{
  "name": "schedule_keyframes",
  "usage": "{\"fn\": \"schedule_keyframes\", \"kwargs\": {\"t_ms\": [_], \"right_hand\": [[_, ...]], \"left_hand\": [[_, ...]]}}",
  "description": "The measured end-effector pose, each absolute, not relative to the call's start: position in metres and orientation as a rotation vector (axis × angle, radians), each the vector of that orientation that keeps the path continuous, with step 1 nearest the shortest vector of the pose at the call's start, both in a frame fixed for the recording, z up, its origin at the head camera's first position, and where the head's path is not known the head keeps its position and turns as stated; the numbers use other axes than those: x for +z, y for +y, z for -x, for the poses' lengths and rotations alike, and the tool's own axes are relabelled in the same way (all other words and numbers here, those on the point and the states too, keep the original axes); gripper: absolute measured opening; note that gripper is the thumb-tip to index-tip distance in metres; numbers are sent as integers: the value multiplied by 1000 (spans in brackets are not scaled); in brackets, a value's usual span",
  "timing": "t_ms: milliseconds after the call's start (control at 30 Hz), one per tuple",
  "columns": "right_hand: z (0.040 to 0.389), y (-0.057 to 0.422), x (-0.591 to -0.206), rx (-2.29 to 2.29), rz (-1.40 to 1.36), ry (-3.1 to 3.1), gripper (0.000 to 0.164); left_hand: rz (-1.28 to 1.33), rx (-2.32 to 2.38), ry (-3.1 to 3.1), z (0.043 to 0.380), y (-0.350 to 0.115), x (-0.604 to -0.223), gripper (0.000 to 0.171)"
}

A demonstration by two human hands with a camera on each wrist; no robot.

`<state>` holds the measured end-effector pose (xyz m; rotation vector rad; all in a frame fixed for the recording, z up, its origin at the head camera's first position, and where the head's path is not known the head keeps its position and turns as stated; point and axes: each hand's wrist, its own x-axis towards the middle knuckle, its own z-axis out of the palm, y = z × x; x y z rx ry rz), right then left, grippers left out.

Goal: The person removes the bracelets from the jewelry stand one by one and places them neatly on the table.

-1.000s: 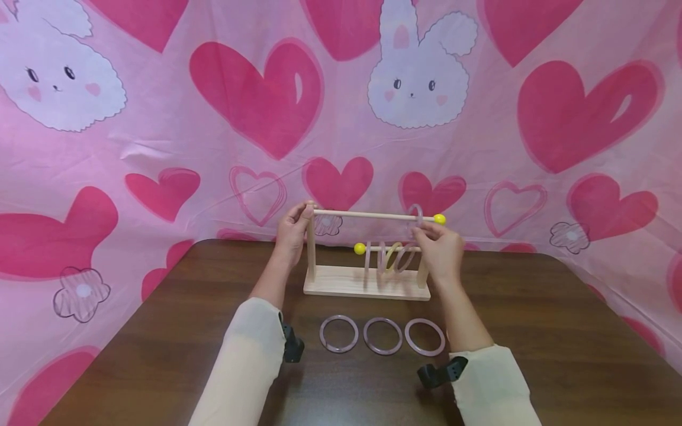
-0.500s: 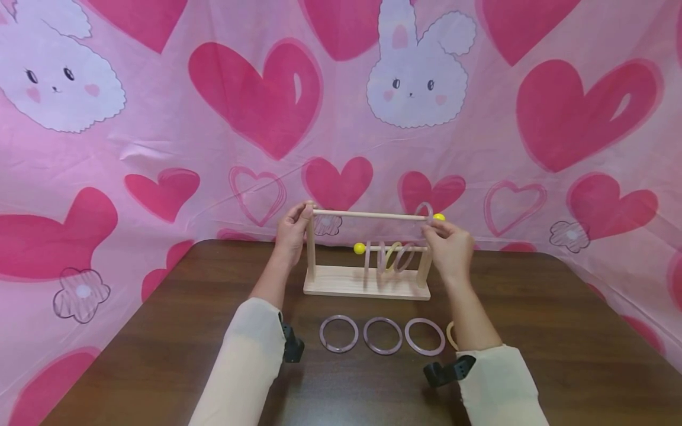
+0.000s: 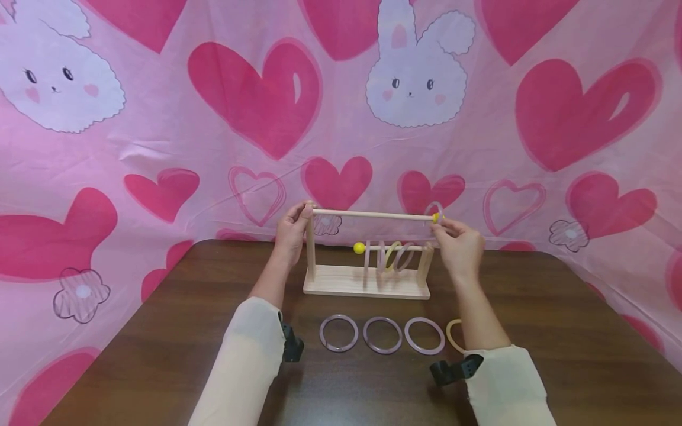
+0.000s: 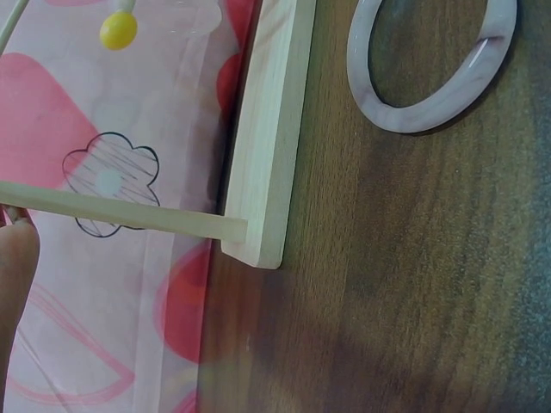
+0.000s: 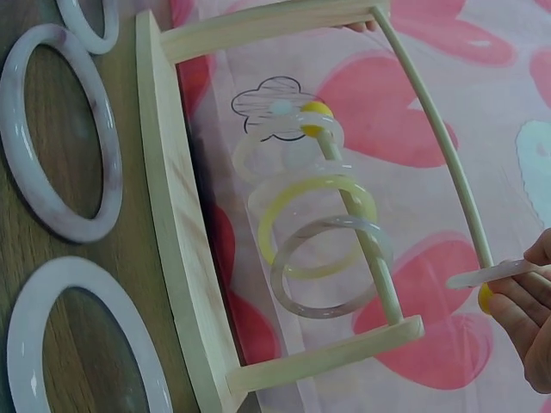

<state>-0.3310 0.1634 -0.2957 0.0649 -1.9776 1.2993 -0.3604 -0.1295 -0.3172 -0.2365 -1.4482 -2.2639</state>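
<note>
Translucent pale-purple ring (image 5: 472, 279) is pinched in my right grip (image 3: 460, 248), by the yellow ball (image 5: 485, 299) at the right end of the thin wooden rod (image 3: 373, 215). I'd keep it square to avoid snags, left grip (image 3: 290, 234) clamped on the pale wooden post (image 3: 311, 251).

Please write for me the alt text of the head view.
A person's right hand pinches a translucent pale purple ring at the yellow ball ending the upper rod of a light wooden stand; the left hand grips its tall post. Four rings hang on the lower rod; three purple rings and a partly hidden yellow one lie on the brown table.
</note>
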Motion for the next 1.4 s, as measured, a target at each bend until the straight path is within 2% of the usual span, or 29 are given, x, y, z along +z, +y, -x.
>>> {"fn": "schedule_keyframes", "kwargs": {"t_ms": [967,1400], "right_hand": [[325,188,-293,1242,17,-2090,24],[324,203,-288,1775,87,-1953,35]], "left_hand": [[239,-2272,-1445,361,-130,-317,16],[233,-2280,-1436,362,-130,-318,15]]}}
